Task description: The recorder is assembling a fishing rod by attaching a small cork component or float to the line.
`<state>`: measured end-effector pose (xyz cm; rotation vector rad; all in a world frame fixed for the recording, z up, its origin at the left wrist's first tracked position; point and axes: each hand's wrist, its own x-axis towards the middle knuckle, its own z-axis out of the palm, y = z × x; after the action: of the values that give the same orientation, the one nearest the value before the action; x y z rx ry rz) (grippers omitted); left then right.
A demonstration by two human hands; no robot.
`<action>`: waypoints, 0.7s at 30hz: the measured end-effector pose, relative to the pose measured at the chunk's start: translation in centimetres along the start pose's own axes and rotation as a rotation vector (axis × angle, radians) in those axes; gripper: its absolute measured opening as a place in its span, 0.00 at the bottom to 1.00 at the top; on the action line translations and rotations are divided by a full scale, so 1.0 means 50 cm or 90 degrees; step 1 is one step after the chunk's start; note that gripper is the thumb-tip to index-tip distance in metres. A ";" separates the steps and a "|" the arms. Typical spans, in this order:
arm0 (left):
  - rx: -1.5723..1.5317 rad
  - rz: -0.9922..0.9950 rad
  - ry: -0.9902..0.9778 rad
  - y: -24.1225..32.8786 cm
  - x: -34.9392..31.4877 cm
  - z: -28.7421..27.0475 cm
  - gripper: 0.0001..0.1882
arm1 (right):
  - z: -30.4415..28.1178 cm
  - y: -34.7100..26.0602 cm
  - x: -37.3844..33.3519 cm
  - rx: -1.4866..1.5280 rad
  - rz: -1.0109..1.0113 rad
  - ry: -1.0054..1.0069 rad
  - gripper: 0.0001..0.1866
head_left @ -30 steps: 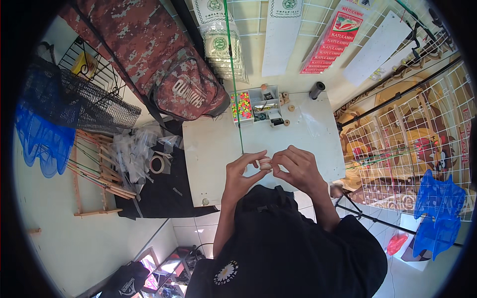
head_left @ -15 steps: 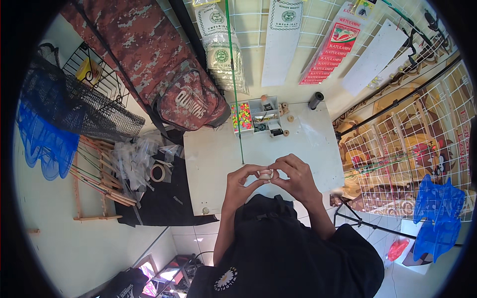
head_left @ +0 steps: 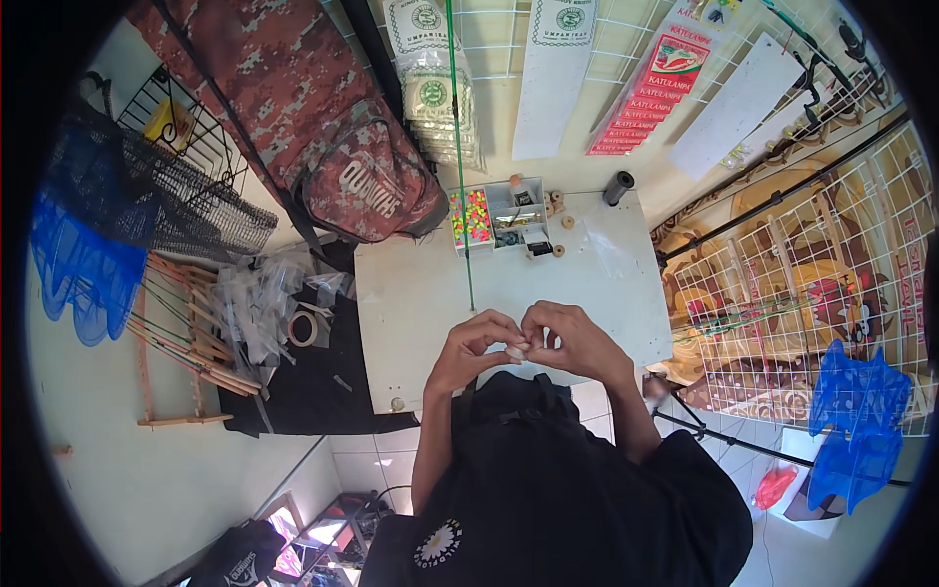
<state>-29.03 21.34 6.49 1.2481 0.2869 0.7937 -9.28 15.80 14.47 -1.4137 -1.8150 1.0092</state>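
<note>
Both my hands meet just above the table's near edge. My left hand [head_left: 479,349] pinches a small pale, rounded object [head_left: 514,352] between thumb and fingers; it looks like a little spool, but its kind is not clear. Close against it, my right hand [head_left: 572,342] has thumb and forefinger pressed together, and whatever lies between those fingertips is hidden. A thin green rod [head_left: 460,176] comes down from above, its lower end just beyond my left hand.
On the white table [head_left: 411,313], a divided tray [head_left: 502,192] holds bright beads and small parts. Wooden spools [head_left: 558,250] and a dark cylinder [head_left: 619,187] stand nearby. A camouflage bag [head_left: 372,186] leans at the back left; a tape roll [head_left: 303,329] lies on black cloth.
My right hand has turned, its fingers curling in closer to the left. The pale object has tilted and sits slightly lower between them.
</note>
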 end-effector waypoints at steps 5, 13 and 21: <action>-0.153 -0.113 0.044 -0.007 -0.015 0.000 0.20 | 0.027 0.007 0.008 0.076 0.066 0.005 0.10; -0.161 -0.096 0.176 -0.017 -0.021 0.000 0.15 | 0.070 0.080 0.008 0.321 0.075 0.065 0.04; -0.358 -0.193 0.220 -0.029 -0.019 -0.018 0.09 | 0.091 0.044 0.005 -0.049 -0.143 0.142 0.03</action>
<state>-29.70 21.20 4.65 0.5211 0.4818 0.7532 -12.05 15.45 10.23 -1.2771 -1.8132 0.6485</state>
